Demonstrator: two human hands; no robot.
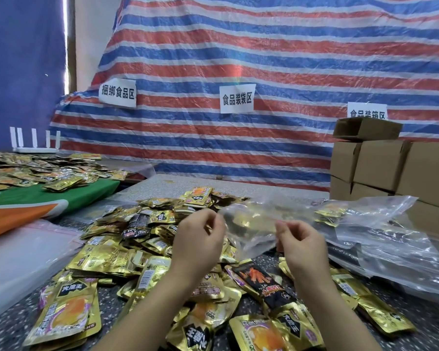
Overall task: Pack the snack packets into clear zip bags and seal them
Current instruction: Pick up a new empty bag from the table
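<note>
Snack packets [142, 252] litter speckled table [10, 325]; each hand [198, 239] [302, 247] pinches clear bag [249, 224] before striped tarp [264, 59].

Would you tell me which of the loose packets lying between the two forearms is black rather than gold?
The long black packet with the orange picture, beside the right forearm; its neighbours are gold.

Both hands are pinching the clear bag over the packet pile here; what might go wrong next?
1. Left hand and right hand pinch only the edge of the bag; the thin film may slip.
2. Gold packets seem to be inside already; they might spill onto the pile if the bag tips.
3. Whether the zip is closed cannot be told.
</note>
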